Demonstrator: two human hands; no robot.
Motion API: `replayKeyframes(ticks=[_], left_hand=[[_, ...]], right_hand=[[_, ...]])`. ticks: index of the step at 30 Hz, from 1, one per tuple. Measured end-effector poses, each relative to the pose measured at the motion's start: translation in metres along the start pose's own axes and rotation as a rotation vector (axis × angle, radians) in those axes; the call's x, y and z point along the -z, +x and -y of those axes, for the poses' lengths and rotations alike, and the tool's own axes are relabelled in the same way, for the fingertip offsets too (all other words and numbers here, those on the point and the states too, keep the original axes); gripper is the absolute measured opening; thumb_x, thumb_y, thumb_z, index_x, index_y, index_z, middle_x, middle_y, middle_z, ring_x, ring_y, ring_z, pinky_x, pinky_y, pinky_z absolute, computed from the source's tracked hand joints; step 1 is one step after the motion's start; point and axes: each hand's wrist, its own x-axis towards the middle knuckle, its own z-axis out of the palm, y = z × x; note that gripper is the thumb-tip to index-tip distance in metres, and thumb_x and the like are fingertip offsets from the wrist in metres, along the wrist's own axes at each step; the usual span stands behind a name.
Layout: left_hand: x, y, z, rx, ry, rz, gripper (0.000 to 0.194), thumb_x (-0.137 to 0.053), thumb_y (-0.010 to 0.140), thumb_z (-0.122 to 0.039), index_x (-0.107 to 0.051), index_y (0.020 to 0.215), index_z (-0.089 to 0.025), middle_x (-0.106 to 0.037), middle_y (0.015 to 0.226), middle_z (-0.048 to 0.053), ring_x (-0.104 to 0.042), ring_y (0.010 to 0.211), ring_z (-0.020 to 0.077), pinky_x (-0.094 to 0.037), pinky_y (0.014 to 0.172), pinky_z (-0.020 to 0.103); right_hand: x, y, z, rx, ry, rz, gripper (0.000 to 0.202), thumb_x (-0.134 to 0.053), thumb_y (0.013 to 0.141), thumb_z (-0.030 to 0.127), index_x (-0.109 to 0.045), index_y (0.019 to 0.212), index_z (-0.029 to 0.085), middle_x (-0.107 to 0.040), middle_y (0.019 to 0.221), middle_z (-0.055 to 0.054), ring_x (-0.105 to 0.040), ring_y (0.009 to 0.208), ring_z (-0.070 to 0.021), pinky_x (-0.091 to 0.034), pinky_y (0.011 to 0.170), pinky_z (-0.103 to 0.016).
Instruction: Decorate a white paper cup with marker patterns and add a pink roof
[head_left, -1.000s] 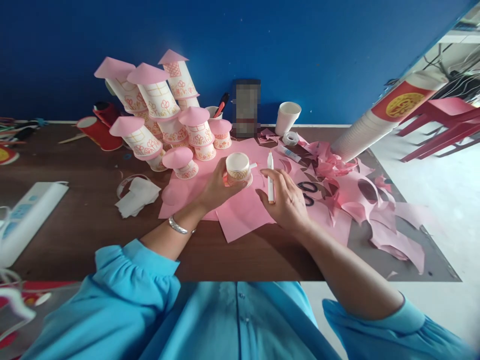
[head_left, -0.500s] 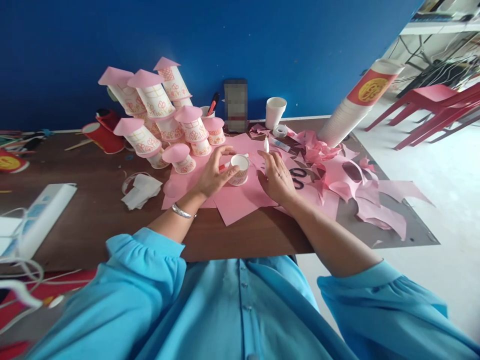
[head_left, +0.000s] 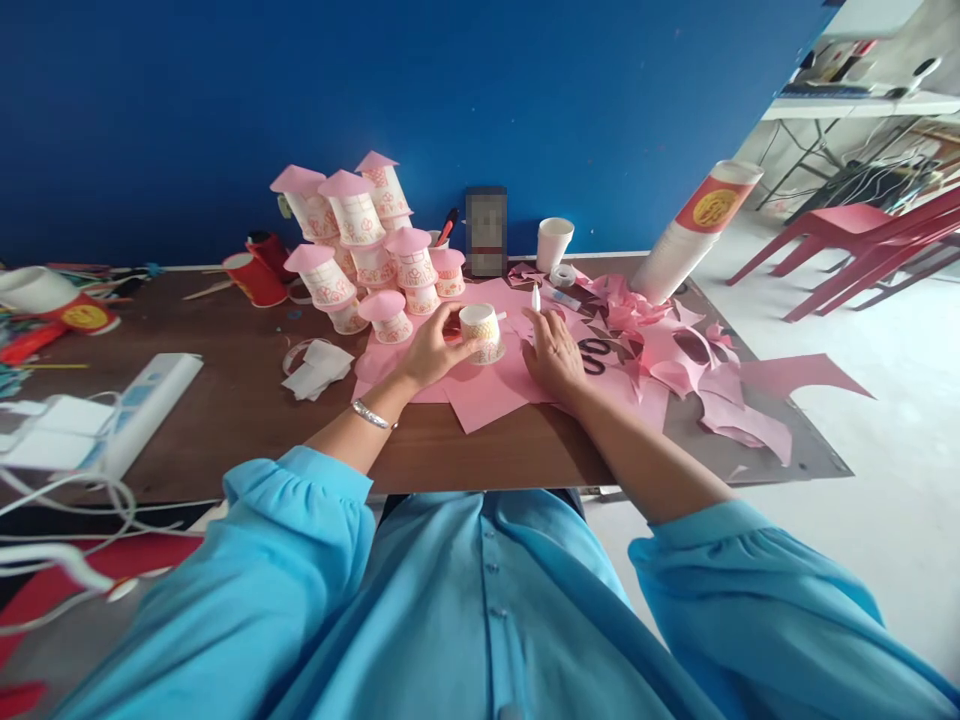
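My left hand (head_left: pixel 435 350) is closed around the side of a small white paper cup (head_left: pixel 480 328) with drawn patterns on it, held over pink paper sheets (head_left: pixel 480 395). In my right hand (head_left: pixel 556 350) is a slim white tube (head_left: pixel 535 298) with a pointed tip sticking up; its lower part is hidden by the fingers. The tube is apart from the cup. Black scissor handles (head_left: pixel 595 355) lie just right of this hand. Left of the cup stands a cluster of decorated paper-cup towers (head_left: pixel 373 262) with pink cone roofs.
A tall stack of paper cups (head_left: pixel 694 235) leans at the right, behind pink paper scraps (head_left: pixel 675 355). A white cup (head_left: pixel 553 243), a tape roll (head_left: pixel 562 275) and a phone (head_left: pixel 486 232) are at the back. Crumpled tissue (head_left: pixel 319 370) and a power strip (head_left: pixel 154 410) lie left.
The cup has turned in my left hand, showing more of its patterned side and less of its opening. My right hand still holds the white tube. The camera view has shifted left.
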Motion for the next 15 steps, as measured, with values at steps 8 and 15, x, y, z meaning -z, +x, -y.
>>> replayKeyframes(ticks=[8, 15], left_hand=[[0.004, -0.012, 0.020, 0.063, -0.017, 0.021, 0.059, -0.087, 0.079, -0.042, -0.061, 0.128, -0.020, -0.075, 0.135, 0.012, -0.076, 0.118, 0.0261, -0.063, 0.105, 0.043], [0.005, -0.022, 0.017, 0.025, 0.065, 0.089, 0.066, -0.087, 0.079, -0.035, -0.059, 0.136, -0.018, -0.075, 0.139, 0.014, -0.076, 0.120, 0.0264, -0.063, 0.107, 0.042]], right_hand=[[-0.001, -0.003, 0.003, 0.058, -0.009, 0.062, 0.058, -0.052, 0.098, 0.017, -0.048, 0.156, 0.019, -0.064, 0.142, -0.018, -0.062, 0.130, -0.0345, -0.055, 0.114, -0.053], [-0.006, -0.006, 0.002, 0.106, 0.000, 0.129, 0.061, -0.055, 0.096, 0.016, -0.048, 0.156, 0.022, -0.063, 0.146, -0.017, -0.062, 0.132, -0.0351, -0.056, 0.113, -0.054]])
